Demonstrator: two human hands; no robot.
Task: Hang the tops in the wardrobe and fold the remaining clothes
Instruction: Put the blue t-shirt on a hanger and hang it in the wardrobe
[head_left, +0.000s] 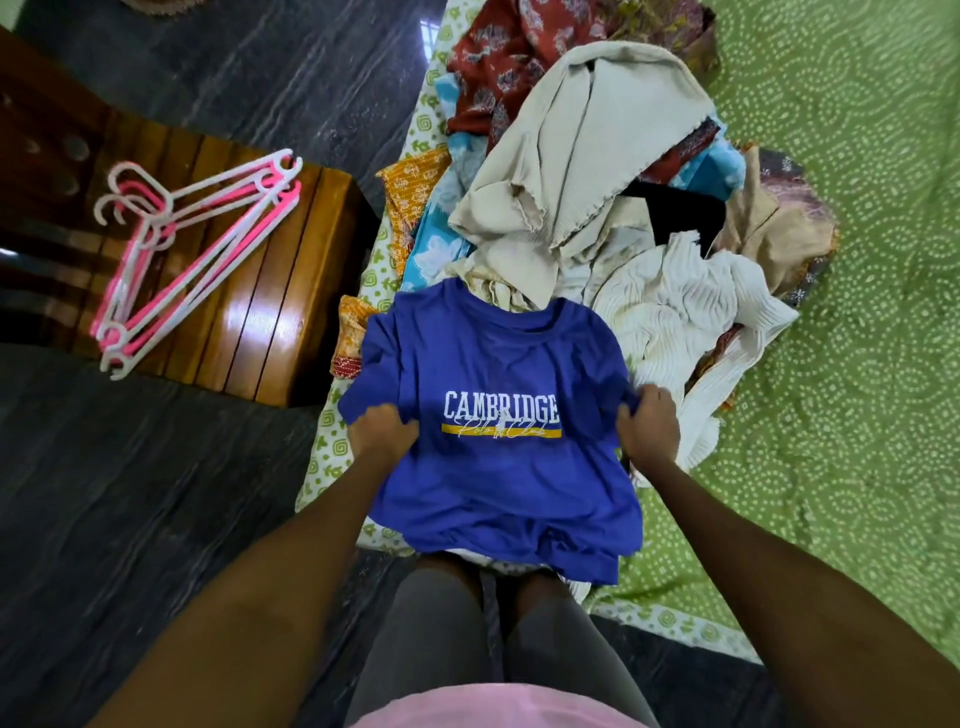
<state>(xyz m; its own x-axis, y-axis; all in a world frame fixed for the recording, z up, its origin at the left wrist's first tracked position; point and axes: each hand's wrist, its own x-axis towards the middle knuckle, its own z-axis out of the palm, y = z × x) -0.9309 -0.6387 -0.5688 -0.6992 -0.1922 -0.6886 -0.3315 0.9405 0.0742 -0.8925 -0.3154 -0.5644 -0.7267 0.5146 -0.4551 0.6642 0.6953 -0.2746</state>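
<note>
One blue T-shirt (498, 452) printed "CAMBRIDGE" is held up, front toward the camera, over the near edge of the bed (857, 312), which is covered in a green dotted bedsheet. Its hem hangs down to the person's knees. Behind it on the bed lies one heap of unfolded clothes (597, 208): a beige ribbed top uppermost, a white ribbed garment to its right, a red floral piece at the back, and bits of turquoise, orange and black cloth showing between them; how many garments are in the heap cannot be counted, since they overlap.

To the left, a wooden chair (270, 291) stands on the dark floor, just beside the bed. On its seat lies a bundle of pink and white plastic hangers (192, 249), perhaps six or so, stacked with their hooks pointing left.

Both arms reach forward and down, well apart. The left hand (382, 434) grips the shirt's left side, fingers curled into the cloth below the sleeve. The right hand (649, 426) grips the opposite side, fingers bunched round a fold of fabric.
</note>
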